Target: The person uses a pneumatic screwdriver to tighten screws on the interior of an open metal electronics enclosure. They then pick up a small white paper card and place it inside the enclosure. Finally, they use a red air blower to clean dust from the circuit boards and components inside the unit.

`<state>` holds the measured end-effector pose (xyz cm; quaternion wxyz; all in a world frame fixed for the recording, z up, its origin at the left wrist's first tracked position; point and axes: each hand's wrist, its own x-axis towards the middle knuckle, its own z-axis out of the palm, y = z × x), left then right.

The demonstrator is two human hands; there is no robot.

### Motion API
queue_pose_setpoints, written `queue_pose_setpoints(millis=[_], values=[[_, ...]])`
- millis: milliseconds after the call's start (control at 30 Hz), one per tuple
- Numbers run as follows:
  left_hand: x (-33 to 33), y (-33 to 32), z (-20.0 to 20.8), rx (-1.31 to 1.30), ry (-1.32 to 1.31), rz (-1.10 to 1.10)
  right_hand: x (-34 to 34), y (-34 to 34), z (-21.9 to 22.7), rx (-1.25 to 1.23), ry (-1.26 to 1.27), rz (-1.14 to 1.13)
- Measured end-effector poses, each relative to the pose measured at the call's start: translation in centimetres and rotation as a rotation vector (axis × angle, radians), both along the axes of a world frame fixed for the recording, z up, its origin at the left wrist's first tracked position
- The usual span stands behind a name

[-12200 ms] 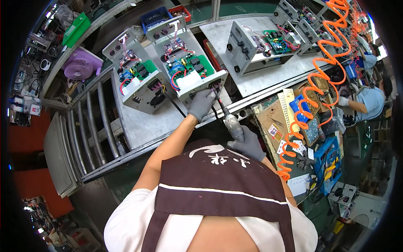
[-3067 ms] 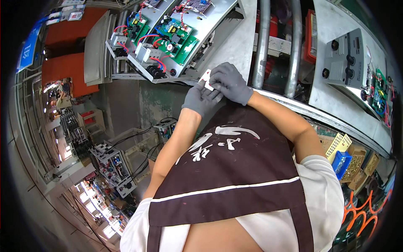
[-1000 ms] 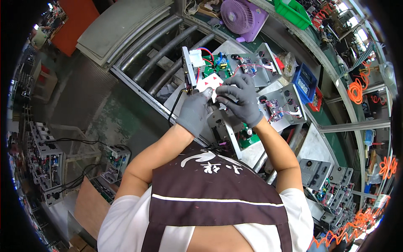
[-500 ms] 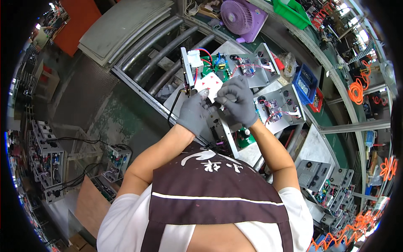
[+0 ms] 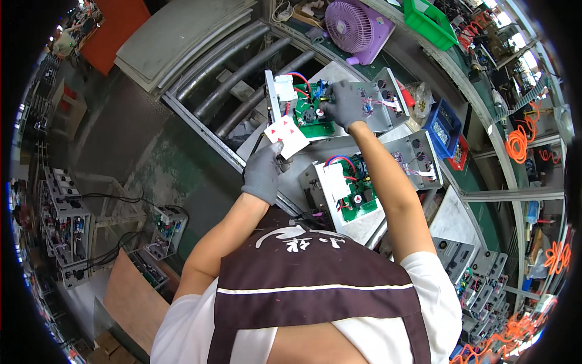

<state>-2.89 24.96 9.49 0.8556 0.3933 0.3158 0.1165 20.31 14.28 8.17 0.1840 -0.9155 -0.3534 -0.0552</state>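
Note:
My left hand is closed on a white sticker sheet with several small red triangles, held beside the near left corner of the far open metal unit. My right hand reaches over that unit's green circuit board, its fingers curled down beside a dark round part bearing a red triangle sticker. What its fingertips touch or pinch is partly hidden. Nearer to me stands a similar open unit; a dark part on its board also carries a red triangle sticker.
Steel rollers run at the left of the units. A purple fan stands behind. Blue and red bins of small parts lie at the right, near a green crate. More units stand at the far left.
My right hand has left the sticker sheet and moved up and right onto the far unit's board. My left hand has shifted left and down with the sheet.

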Motion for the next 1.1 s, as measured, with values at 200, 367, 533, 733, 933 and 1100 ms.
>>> queue_pose_setpoints(millis=[200, 367, 533, 733, 933, 1100], values=[[0.1, 1.0, 0.8, 0.333, -0.127, -0.091, -1.0, -1.2, 0.1, 0.545, 0.270, 0.157], [1.8, 3.7, 2.5, 0.745, -0.170, -0.367, -6.8, -1.5, 8.9, 0.572, 1.085, 0.463], [5.2, 6.7, 2.1, 0.147, -0.315, -0.288, -9.3, -0.1, 10.6, 0.766, 1.065, 0.203], [8.2, 12.0, 2.9, 0.272, -0.312, -0.675, -8.6, 4.9, 10.9, 0.733, 1.007, 0.187], [11.2, 18.3, 2.1, -0.271, -0.550, -0.621, -8.9, 13.4, 10.9, 1.149, 0.943, -0.247], [13.7, 22.3, -0.6, 0.073, -0.510, -0.669, -9.0, 18.7, 9.3, 1.071, 0.799, -0.327]])
